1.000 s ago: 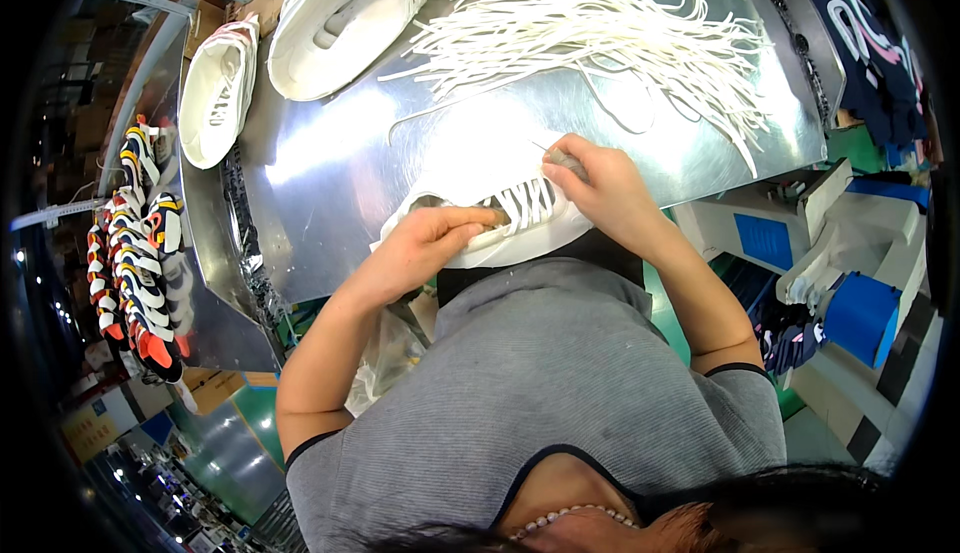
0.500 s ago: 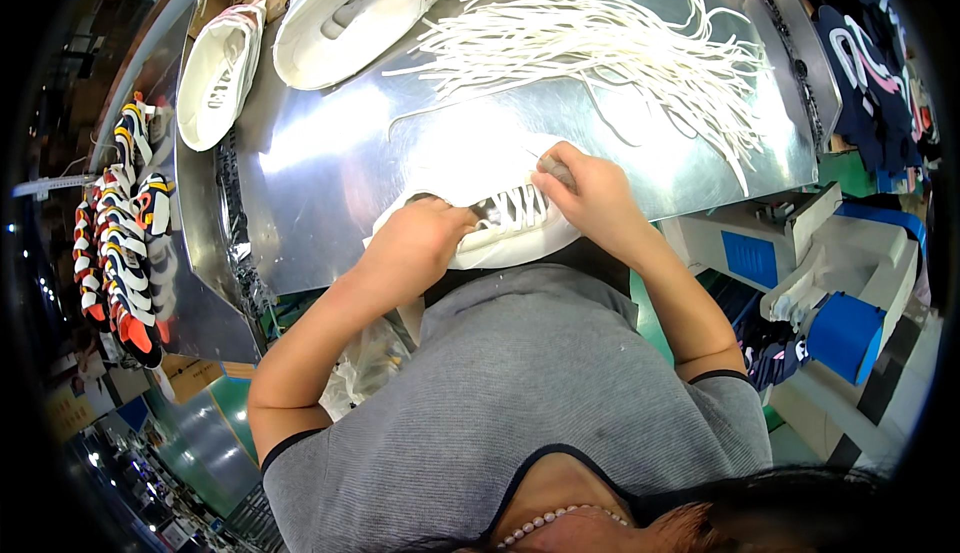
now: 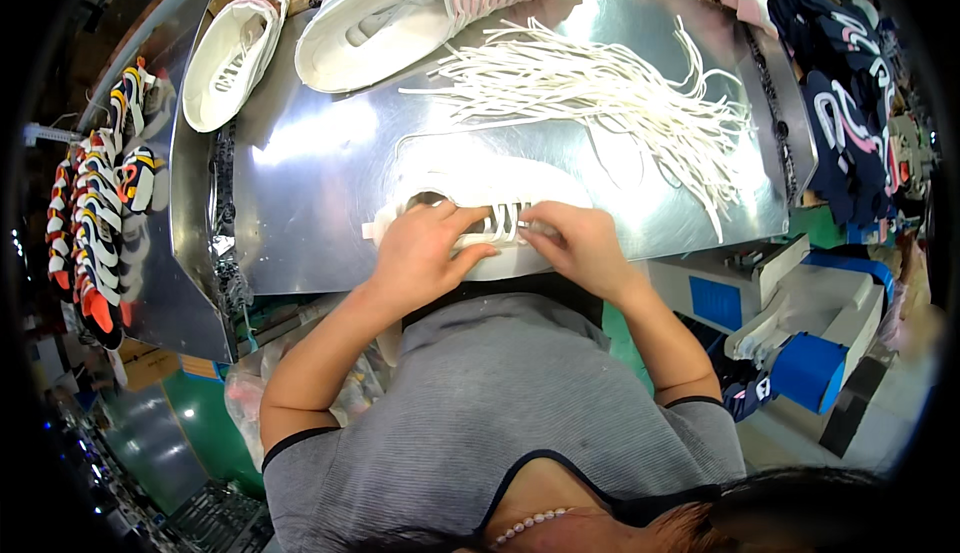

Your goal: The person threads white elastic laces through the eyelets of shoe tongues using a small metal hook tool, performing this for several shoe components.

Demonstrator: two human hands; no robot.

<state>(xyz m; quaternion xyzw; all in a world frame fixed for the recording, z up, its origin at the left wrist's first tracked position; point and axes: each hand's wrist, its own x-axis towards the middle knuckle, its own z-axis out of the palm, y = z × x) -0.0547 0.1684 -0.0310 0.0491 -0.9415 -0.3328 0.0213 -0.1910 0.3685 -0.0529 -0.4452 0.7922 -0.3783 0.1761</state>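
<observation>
A white shoe upper (image 3: 555,188) lies sideways at the near edge of the metal table (image 3: 300,218), toe to the right. White shoelace (image 3: 503,221) crosses its throat in several rows. My left hand (image 3: 412,253) grips the upper beside its ankle opening, index finger and thumb reaching to the laced part; its other fingertips are hidden. With thumb and index finger pinched, my right hand (image 3: 582,243) holds the lace at the toe end of the rows. Beyond the upper spreads a loose pile of white laces (image 3: 610,88).
Nested white-and-pink uppers (image 3: 385,23) stand at the far side, a single upper (image 3: 228,73) to their left. Colourful sneakers (image 3: 98,223) line the left. Navy uppers (image 3: 850,153) hang at the right, above a grey machine with a blue part (image 3: 810,368).
My right hand has moved from the toe to the lace rows. My left thumb and index finger have spread along the throat. The whole view has shifted slightly.
</observation>
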